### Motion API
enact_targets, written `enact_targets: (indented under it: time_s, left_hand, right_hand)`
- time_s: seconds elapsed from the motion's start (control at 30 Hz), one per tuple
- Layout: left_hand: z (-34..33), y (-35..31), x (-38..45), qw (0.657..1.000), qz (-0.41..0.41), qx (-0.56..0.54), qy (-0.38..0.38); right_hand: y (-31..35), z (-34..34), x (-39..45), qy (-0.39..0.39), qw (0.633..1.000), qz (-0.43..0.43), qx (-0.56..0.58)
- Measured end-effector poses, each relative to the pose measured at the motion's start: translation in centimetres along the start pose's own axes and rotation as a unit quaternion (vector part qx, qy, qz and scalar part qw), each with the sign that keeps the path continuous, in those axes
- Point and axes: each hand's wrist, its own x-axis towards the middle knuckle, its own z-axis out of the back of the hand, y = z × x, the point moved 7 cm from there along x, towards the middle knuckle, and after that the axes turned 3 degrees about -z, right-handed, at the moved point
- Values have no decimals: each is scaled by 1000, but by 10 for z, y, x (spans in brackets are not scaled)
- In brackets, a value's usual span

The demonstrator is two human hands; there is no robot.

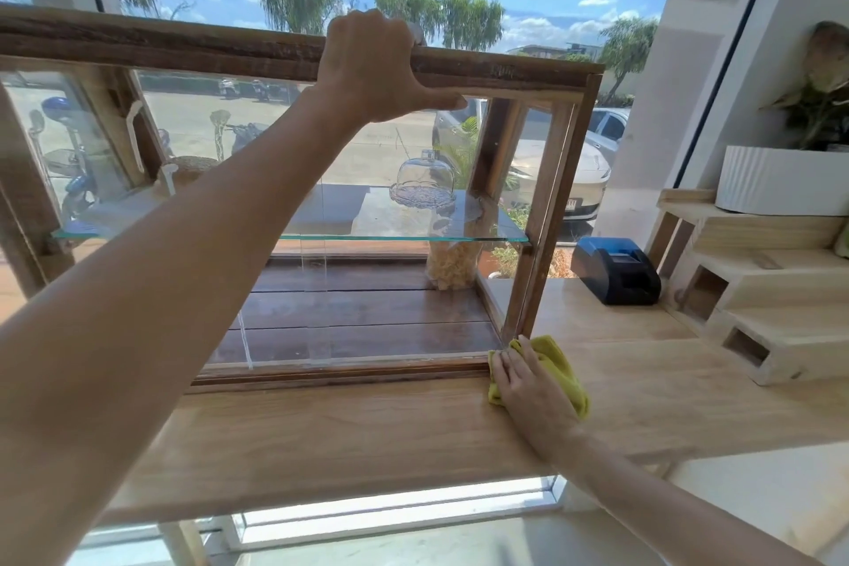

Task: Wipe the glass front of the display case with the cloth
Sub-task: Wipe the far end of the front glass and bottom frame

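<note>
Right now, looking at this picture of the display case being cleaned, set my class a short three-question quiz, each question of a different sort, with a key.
1. True or false: the yellow cloth is pressed against the top rail of the display case.
2. Which hand grips the top rail? A) left hand B) right hand C) neither
3. Fill in: the glass dome stands on the glass ____ inside the case.

Key: 1 false, the cloth is at the bottom right corner, on the counter; 2 A; 3 shelf.
</note>
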Motion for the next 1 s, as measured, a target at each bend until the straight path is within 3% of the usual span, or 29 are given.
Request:
enact_targets:
  time_s: [0.1,0.27,0.47,0.67,0.77,0.87,1.0]
  left_hand:
    - [1,0,-1,1000,2,1,0]
    - [2,-2,-2,1000,-1,-1,6]
    - [1,0,0,1000,-17,12,9]
    - [4,3,-1,997,-57,9,44]
    - [6,7,-2,997,-63,-7,54]
    - [9,17,-5,997,-60,-5,52]
    - [13,39,-13,997,-58,26,54]
  right_hand:
    - [7,6,4,9,999,28,13]
    - [-17,5,-2,-46,964,-68,251]
    - [-47,46,0,-175,852,-166,464]
    - [-99,122,18,-423,725,-238,488]
    - [-116,134,40,-471,669,-268,508]
    - [-109,132,67,-465,681,-245,510]
    - [-77,133,95,-439,739,-112,498]
